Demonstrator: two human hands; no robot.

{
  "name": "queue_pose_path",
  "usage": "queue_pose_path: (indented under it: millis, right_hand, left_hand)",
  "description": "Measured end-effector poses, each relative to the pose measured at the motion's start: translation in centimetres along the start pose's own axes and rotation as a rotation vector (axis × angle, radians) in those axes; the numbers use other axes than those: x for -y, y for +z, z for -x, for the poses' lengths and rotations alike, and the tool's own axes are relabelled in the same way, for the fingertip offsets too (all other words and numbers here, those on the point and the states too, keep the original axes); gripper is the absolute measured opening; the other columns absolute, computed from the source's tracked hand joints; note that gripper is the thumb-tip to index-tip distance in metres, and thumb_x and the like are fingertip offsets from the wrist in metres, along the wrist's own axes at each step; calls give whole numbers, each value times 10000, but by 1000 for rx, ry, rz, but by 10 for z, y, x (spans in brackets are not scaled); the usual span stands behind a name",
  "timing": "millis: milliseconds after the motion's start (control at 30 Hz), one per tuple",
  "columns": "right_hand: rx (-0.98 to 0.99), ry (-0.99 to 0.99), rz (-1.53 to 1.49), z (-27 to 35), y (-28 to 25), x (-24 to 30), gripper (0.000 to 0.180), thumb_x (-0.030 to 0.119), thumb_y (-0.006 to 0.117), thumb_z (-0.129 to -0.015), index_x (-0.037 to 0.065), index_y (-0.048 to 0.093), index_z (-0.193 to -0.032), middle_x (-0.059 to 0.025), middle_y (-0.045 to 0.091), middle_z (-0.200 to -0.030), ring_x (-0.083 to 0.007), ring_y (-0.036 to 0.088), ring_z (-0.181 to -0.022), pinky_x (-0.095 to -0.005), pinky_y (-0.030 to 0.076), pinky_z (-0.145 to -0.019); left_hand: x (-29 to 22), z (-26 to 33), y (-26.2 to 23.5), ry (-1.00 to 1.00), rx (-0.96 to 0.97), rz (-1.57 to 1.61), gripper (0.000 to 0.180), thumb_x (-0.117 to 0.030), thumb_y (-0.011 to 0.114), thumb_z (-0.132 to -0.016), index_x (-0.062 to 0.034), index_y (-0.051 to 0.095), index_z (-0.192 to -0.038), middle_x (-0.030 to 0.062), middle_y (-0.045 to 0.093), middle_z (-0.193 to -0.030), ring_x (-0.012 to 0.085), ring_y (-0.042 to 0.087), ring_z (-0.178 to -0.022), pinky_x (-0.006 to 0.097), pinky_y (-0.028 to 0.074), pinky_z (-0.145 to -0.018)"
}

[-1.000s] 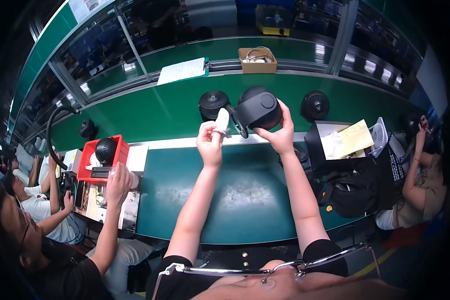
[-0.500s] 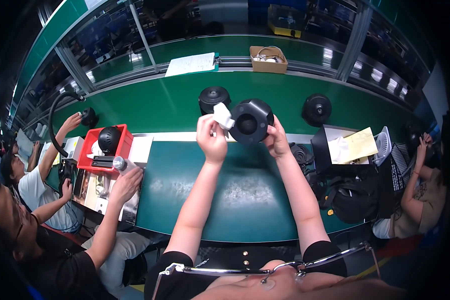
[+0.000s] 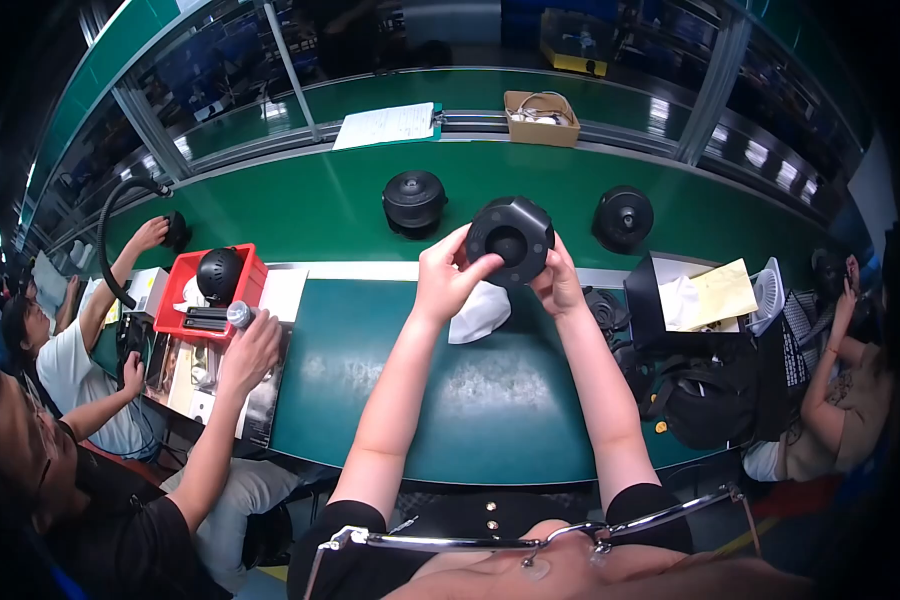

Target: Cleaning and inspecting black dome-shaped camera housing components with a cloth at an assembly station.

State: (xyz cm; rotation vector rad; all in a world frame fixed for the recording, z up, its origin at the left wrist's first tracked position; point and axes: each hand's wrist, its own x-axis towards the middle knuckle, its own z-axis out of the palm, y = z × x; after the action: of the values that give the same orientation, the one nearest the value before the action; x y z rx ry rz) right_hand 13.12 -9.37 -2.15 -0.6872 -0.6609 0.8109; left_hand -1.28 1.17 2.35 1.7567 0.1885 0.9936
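Observation:
A black round housing (image 3: 538,222) with a circular recess in its face is held up in front of me, over the far side of the workbench. My left hand (image 3: 444,277) grips its left side, with the thumb resting across the lower rim of the recess. My right hand (image 3: 558,280) is closed around the right side. A white cloth (image 3: 480,315) hangs or lies just beneath the housing, next to my left fingers; whether they still pinch it is hidden. Beyond my hands, two similar black round units, one left (image 3: 414,203) and one right (image 3: 623,219), sit on the green belt.
On the left stands a red bin (image 3: 257,275) with black parts; beside it a co-worker's hand (image 3: 250,352) holds a clear-topped cylinder. A black box (image 3: 660,310) with papers and a black bag (image 3: 710,400) are at right. A clipboard (image 3: 385,126) and cardboard box (image 3: 541,131) lie behind the belt.
My left hand has moved right and taken hold of the housing. The white cloth has dropped from above my left hand to beneath the housing. Both black units on the belt have shifted left.

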Motion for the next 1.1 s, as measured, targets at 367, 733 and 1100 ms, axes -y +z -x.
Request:
queue_pose_path:
  millis: [367,733,1100]
  right_hand:
    - [34,25,-26,0,5,5,669,328,649,-711,77,378,-1269,-86,474,-1180,-217,501,-1085,-371,478,-865]
    - [-207,-511,840,-47,0,13,651,146,732,-654,37,436,-1223,-96,521,-1149,-234,529,-1029,-333,423,-895]
    - [-33,-526,1641,-100,-31,17,398,152,710,-593,91,643,-981,-134,582,-1093,-310,503,-1057,-403,408,-911]
  left_hand:
    - [10,1,-5,146,65,-1,334,-70,628,-797,18,549,-1109,9,583,-698,63,503,-569,192,400,-513]
    - [58,0,-6,-80,-489,58,433,-81,454,-902,-3,349,-1314,33,545,-798,61,494,-601,201,409,-548]
    - [123,29,2,-27,34,-309,255,-190,666,-761,-57,644,-978,99,634,-837,147,610,-748,267,485,-608]
